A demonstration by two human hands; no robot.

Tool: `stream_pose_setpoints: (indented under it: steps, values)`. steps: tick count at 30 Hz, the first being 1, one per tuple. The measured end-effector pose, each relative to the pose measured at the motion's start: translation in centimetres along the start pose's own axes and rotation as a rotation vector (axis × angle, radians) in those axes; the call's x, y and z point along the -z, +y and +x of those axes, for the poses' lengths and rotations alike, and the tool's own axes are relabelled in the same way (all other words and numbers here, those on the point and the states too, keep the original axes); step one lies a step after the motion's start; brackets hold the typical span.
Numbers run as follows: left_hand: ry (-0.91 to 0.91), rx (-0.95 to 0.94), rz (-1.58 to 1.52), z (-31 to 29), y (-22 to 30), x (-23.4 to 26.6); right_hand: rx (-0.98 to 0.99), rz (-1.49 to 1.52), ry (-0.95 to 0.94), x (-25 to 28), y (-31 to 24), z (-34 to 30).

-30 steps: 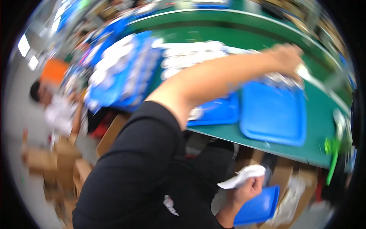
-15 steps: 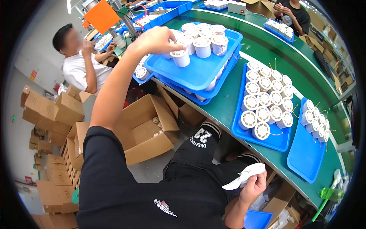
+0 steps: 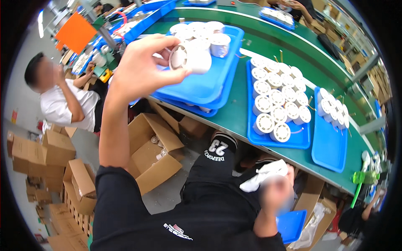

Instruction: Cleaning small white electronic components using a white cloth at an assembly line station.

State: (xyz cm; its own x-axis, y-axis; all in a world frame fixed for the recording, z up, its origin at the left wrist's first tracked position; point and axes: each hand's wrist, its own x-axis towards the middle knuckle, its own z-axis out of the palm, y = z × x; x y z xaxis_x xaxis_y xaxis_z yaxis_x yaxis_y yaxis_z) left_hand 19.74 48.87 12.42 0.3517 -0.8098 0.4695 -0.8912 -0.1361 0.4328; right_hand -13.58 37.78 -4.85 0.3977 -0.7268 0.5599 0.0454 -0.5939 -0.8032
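Note:
My left hand (image 3: 140,69) is raised over the stacked blue trays (image 3: 205,90), its thumb and fingers closed around a white cylinder with a slotted round end (image 3: 179,57). The cylinder is tilted, its slotted end turned toward my palm. Behind it, more white cylinders (image 3: 220,44) stand in the top tray. Low on the right, my right hand (image 3: 278,194), partly blurred, grips a crumpled white cloth (image 3: 261,175) near my lap.
Right of the stack, a blue tray (image 3: 299,140) holds rows of white cylinders with thin wires. Beyond it lies a partly filled blue tray (image 3: 328,154). An open cardboard box (image 3: 161,173) stands below the green table (image 3: 234,106). A person in white (image 3: 67,100) sits at left.
My left hand has lifted a white cylinder off the top tray and tilted it. The right hand still holds the cloth, and the view has shifted.

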Motion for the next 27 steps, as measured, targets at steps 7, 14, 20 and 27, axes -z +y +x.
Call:
stream_pose_setpoints:
  steps: [7, 14, 20, 27]
  values:
    - [0.162, -0.223, -0.272, -3.9, 8.7, -12.1, 0.677, -0.176, -0.033, -1.2, -2.6, 7.4]
    - [0.175, -0.454, -0.287, -4.9, 11.6, -18.9, 0.530, -0.495, 0.202, 2.3, 1.9, 7.7]
    - [0.244, -0.473, -0.269, -5.0, 12.2, -21.9, 0.420, -0.502, 0.218, 2.4, 2.2, 5.3]
    - [0.290, -0.154, -0.543, -5.9, 13.0, -25.4, -0.232, -0.045, 0.443, 0.2, 2.9, 2.1]
